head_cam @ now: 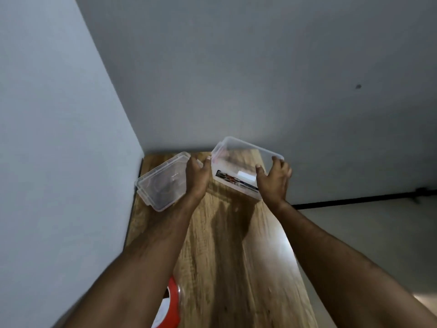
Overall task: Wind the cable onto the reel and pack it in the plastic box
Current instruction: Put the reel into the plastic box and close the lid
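Note:
A clear plastic box [236, 162] with a printed label on its side is lifted above the far end of the wooden table [236, 256]. My right hand [274, 181] grips its right end, fingers curled over the rim. The box's clear lid [160, 183] is off and tilted to the left. My left hand [197, 178] holds the lid by its right edge, thumb near the box. An orange and white reel [170, 304] peeks out under my left forearm at the near edge. No cable shows.
Grey walls close in on the left and behind the table. The table is narrow, with a dark frame along its left edge. A black bar [354, 200] runs along the wall to the right.

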Action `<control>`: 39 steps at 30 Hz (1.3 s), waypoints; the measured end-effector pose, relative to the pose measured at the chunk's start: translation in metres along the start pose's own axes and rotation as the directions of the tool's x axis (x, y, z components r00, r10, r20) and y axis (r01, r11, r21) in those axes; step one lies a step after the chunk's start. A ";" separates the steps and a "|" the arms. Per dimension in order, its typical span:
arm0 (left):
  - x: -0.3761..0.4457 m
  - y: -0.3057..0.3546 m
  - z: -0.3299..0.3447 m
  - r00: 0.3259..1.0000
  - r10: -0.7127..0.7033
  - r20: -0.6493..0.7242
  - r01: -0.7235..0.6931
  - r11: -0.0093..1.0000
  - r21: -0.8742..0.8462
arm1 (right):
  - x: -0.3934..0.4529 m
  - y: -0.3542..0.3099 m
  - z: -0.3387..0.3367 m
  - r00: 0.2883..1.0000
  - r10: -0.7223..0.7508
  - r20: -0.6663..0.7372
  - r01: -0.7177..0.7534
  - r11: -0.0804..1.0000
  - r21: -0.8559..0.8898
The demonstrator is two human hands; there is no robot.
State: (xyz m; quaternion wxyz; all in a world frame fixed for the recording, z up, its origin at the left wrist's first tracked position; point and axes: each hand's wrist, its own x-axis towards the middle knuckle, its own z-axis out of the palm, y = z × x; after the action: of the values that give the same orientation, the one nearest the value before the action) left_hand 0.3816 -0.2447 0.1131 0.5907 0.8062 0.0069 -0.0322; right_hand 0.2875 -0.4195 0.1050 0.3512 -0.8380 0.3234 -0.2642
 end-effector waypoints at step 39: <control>-0.054 -0.019 -0.008 0.959 -0.219 0.179 0.252 0.948 -0.194 | -0.018 0.038 -0.036 0.931 0.196 0.310 -0.318 0.852 0.417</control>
State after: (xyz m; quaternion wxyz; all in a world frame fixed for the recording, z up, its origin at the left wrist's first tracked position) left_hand 0.3275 -0.2294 0.1005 0.6650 0.7259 0.0607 -0.1645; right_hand 0.2385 -0.4421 0.0946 0.6104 -0.7066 0.3133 -0.1731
